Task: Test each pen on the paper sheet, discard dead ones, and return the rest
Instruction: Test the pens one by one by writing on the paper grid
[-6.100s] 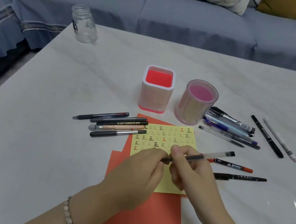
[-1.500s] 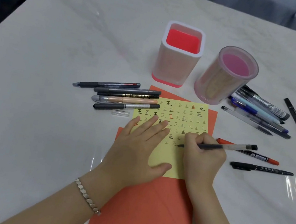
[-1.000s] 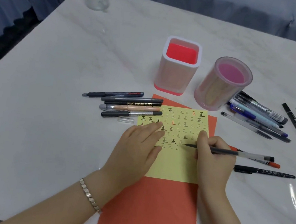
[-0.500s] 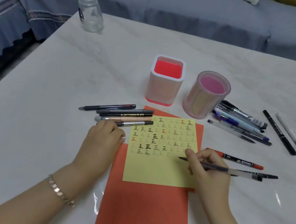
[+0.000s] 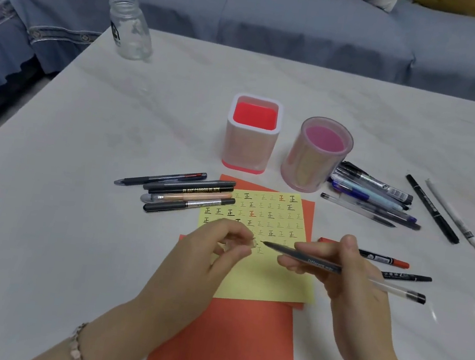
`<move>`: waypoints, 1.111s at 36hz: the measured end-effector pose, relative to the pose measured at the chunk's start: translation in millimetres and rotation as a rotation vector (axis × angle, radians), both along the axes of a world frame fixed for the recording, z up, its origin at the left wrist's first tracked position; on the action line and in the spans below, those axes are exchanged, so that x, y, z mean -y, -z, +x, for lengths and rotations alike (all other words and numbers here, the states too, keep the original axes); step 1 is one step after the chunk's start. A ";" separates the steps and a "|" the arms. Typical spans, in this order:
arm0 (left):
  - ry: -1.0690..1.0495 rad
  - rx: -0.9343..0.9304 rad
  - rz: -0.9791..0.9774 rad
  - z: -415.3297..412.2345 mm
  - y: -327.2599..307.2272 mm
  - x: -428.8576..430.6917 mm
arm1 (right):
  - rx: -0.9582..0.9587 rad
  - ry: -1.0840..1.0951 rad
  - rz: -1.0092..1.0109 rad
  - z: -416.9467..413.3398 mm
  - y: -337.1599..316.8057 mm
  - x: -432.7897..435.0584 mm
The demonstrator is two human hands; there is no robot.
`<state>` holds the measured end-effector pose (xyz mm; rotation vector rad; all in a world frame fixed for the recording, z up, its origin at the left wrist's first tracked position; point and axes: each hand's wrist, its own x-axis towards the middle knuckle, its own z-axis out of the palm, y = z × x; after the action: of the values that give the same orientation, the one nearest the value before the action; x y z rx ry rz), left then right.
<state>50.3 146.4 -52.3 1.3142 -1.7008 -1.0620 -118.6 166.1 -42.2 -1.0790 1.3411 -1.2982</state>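
Over the yellow paper sheet (image 5: 271, 284), the right hand (image 5: 349, 288) has its fingers clamped on a clear-barrelled pen (image 5: 321, 265). The pen's tip is aimed at the left hand (image 5: 205, 257), whose fingers pinch a small clear cap (image 5: 238, 241) above the sheet's left part. A row of five pens (image 5: 186, 194) lies just left of the sheet on the bench (image 5: 82, 159).

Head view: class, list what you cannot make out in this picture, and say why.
Head view only:
some yellow sheet marks: under the left hand
the clear cap: blurred in its fingers
ends of the pen pile: behind the round holder
the bottle label: too small
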 end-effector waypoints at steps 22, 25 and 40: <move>0.252 0.035 0.021 -14.3 -6.7 -1.1 | 0.073 -0.037 0.016 -5.1 -3.6 1.1; 0.292 0.079 0.041 -20.4 -14.3 0.8 | 0.092 0.031 0.008 -8.7 -2.9 2.4; 0.402 -0.029 0.404 -52.1 -17.7 19.5 | 0.010 0.028 0.016 -41.6 -2.4 15.1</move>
<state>-1.7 126.9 -34.6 1.2062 -1.8360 -1.7205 -160.3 150.9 -39.8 -1.0450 1.3615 -1.3091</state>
